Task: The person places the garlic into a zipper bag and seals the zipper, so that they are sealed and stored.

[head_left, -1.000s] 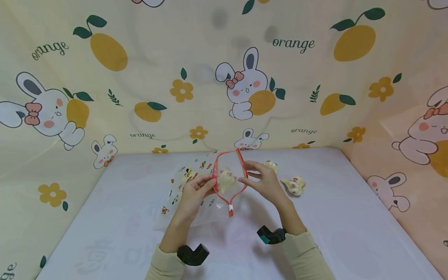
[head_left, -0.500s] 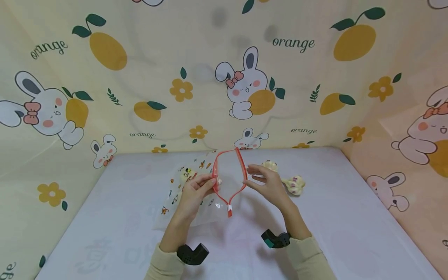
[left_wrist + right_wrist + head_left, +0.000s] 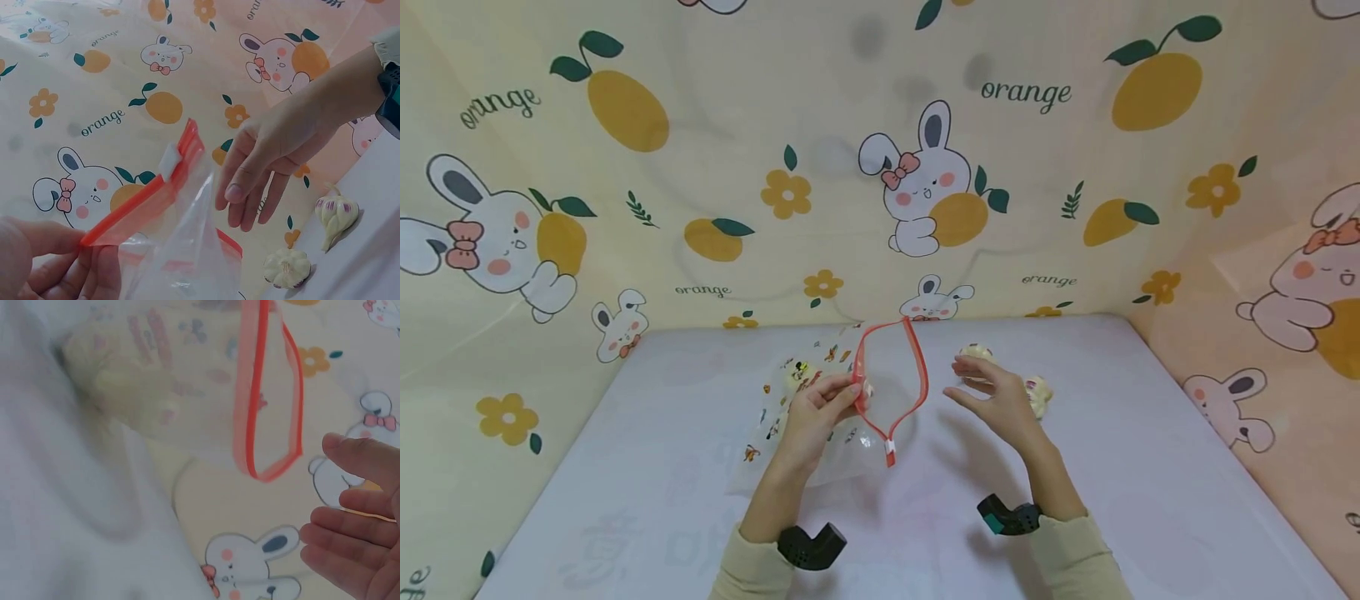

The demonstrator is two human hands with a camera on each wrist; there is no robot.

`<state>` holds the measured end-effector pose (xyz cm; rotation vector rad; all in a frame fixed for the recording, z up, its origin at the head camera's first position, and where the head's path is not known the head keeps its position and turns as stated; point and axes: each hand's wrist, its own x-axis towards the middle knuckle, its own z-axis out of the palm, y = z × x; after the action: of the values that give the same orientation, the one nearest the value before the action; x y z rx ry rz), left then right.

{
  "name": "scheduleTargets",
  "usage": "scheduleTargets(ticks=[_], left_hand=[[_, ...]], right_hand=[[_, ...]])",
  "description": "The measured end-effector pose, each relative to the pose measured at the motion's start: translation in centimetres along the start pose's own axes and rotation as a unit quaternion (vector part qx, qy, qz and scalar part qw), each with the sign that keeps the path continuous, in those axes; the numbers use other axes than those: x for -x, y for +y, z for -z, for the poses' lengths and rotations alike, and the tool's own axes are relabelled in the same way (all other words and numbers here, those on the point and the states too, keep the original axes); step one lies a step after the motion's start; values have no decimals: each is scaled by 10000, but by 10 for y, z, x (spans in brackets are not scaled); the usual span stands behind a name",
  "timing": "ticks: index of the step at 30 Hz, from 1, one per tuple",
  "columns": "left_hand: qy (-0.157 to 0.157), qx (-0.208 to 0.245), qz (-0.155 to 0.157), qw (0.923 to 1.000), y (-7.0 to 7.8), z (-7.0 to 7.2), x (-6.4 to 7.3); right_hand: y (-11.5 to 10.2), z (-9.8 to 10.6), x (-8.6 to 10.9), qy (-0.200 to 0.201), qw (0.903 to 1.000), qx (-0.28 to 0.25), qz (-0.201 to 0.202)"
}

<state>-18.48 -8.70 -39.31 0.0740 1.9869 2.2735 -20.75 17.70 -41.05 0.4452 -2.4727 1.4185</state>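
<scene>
A clear printed zip bag [image 3: 842, 442] with a red zip rim and a white slider [image 3: 891, 447] lies on the table, its mouth gaping to the right. My left hand [image 3: 820, 408] pinches the left side of the red rim between thumb and fingers. Pale garlic [image 3: 125, 387] shows through the plastic in the right wrist view. To the right of the mouth, my right hand [image 3: 1000, 400] is apart from the bag with nothing in it, thumb and fingers spread. Two garlic bulbs are close beyond it, one at the back [image 3: 287, 268] and one [image 3: 336, 215] partly behind the hand in the head view.
The white-covered table [image 3: 647, 483] ends at a cloth backdrop [image 3: 820, 108] printed with rabbits and oranges, which also rises along both sides. A black wrist camera [image 3: 811, 546] sits on the left wrist and another [image 3: 1009, 515] on the right.
The right hand has let go of a garlic bulb inside the bag's mouth and moved off to the right, toward the loose bulbs. The left hand keeps its pinch on the rim.
</scene>
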Motion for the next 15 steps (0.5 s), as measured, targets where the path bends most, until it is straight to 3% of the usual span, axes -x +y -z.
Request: scheduleTargets(ticks=[15], left_hand=[[25, 27, -11, 10000, -1, -2, -1]], right_hand=[[23, 32, 5, 341, 9974, 567, -297]])
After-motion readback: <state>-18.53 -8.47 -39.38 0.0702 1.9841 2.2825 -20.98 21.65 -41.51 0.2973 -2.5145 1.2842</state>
